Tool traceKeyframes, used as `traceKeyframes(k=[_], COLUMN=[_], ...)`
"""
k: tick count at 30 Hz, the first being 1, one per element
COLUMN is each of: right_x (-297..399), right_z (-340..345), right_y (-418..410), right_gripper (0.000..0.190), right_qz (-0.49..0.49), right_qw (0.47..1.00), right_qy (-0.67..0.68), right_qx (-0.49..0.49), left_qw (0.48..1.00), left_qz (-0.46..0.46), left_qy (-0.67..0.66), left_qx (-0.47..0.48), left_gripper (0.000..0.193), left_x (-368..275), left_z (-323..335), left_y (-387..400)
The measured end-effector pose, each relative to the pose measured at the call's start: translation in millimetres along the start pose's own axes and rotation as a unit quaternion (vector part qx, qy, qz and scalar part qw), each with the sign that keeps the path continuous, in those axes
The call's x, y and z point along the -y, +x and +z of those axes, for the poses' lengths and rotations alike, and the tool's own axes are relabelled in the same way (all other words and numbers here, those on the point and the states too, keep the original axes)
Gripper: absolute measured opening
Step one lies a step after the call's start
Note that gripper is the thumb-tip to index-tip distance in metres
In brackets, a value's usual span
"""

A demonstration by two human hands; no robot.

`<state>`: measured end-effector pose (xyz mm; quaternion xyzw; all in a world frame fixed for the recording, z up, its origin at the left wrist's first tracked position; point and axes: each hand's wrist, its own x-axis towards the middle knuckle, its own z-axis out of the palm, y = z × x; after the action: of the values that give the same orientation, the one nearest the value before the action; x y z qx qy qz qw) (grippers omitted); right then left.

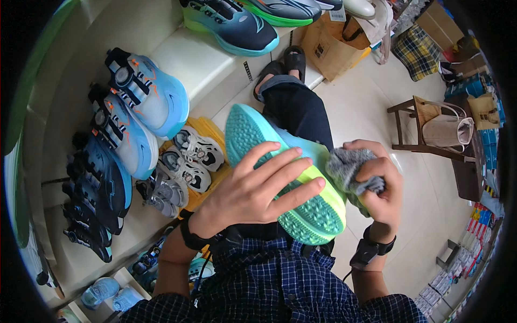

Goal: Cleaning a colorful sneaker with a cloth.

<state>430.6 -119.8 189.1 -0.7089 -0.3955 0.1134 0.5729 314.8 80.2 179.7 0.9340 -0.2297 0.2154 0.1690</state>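
A teal and lime-green sports shoe (311, 151) is held in front of my body, with its studded outsole (244, 135) turned towards me. My left hand (258, 189) grips it across the sole, fingers spread over the midsole edge. In my right hand (381, 177) is a bunched grey cloth (350, 165), pressed against the side of the shoe's upper. That hand hides part of the upper. Each wrist wears a black strap.
On the white shelf (210, 76) to the left stand blue running shoes (155, 97) and black-blue ones (107, 177). White-grey shoes (198, 157) sit by yellow cloth. A paper bag (333, 46) stands beyond my feet. To the right is a wooden chair (408, 113) holding a handbag (446, 131).
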Motion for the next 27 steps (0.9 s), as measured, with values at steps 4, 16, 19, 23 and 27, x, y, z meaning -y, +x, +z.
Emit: traceKeyframes(k=[4, 16, 19, 23, 27], right_x=[-4, -34, -27, -15, -16], right_z=[2, 9, 5, -4, -10], right_y=[5, 16, 19, 13, 8], right_gripper=[0.017, 0.026, 0.024, 0.020, 0.019], right_qz=[-0.012, -0.002, -0.007, -0.060, -0.078], right_qw=[0.988, 0.984, 0.987, 0.985, 0.982], right_qy=[0.152, 0.087, 0.055, 0.049, 0.101], right_qx=[0.030, 0.153, 0.149, 0.152, 0.140], left_qw=[0.998, 0.994, 0.993, 0.982, 0.989], left_qz=[0.012, 0.018, 0.025, 0.005, 0.004], left_qy=[-0.067, -0.103, -0.111, -0.190, -0.144], left_qx=[-0.013, 0.016, 0.007, 0.015, 0.022], left_gripper=[0.036, 0.032, 0.036, 0.053, 0.054], left_x=[-10, -20, -18, -9, -5], left_z=[0, 8, 10, 13, 14], left_y=[3, 4, 8, 6, 4])
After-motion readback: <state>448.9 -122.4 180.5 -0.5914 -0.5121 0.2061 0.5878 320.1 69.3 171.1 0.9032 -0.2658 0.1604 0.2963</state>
